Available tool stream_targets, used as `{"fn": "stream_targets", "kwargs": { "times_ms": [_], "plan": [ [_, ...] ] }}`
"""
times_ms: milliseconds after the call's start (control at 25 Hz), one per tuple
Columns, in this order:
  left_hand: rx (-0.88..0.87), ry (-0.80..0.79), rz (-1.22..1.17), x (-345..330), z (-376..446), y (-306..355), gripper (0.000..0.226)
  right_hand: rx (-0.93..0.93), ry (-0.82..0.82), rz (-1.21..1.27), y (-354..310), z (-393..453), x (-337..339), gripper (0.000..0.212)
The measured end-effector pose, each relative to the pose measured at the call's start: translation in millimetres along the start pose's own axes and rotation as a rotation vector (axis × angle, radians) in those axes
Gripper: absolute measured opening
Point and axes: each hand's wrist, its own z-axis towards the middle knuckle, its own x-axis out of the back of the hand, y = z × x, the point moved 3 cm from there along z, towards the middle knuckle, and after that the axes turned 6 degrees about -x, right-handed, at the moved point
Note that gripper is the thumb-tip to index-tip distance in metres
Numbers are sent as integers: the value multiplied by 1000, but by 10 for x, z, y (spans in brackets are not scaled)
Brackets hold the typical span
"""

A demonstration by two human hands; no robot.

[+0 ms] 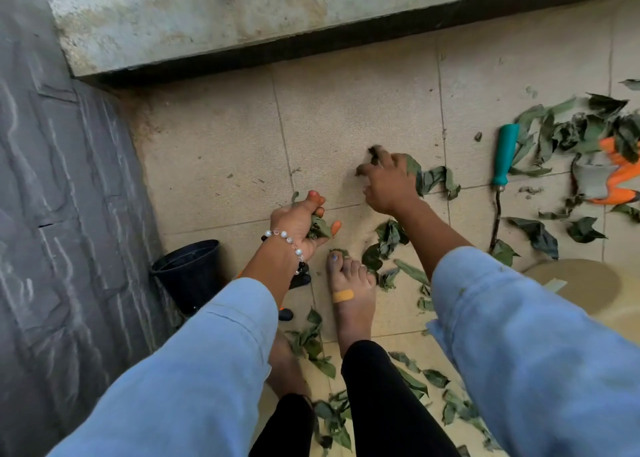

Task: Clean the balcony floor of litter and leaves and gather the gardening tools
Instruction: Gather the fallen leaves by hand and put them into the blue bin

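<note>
- Leaves [391, 238]: green, crumpled, strewn over the beige tiles, thickest at right and near the feet.
- Teal-handled tool [505, 155]: lies flat at right, handle pointing away, thin dark shaft toward the viewer.
- Orange pruners [614, 179]: far right, partly under leaves.

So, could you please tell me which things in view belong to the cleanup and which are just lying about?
Part of the job:
- leaves on the floor
- leaves in the left hand
- right hand, gathering leaves
- teal-handled tool
- orange tool

Just lying about:
- black pot
- wall
- ledge
</note>
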Motion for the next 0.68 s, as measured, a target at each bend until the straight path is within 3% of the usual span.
{"fn": "stream_targets", "kwargs": {
  "times_ms": [120, 240, 320, 400, 480, 560, 680],
  "plan": [
    [-5, 21, -51, 104, 71, 10, 11, 46, 57, -38, -50, 51, -44, 34],
    [11, 7, -44, 161, 81, 21, 8, 149, 226, 116, -24, -71, -64, 23],
    [23, -21, -79, 123, 59, 58, 10, 4, 390, 286, 161, -190, -25, 19],
    [34, -20, -117, 51, 51, 91, 12, -212, 496, 426, 434, -263, -5, 29],
    [47, -27, -160, -37, 68, 88, 17, -257, 403, 430, 586, -217, -83, 46],
    [45, -23, -117, -102, 132, 50, 16, -172, 271, 289, 585, -120, -203, 54],
    [28, -3, 48, -132, 215, -33, 22, -122, 341, 137, 477, -29, -290, 46]
  ]
}}
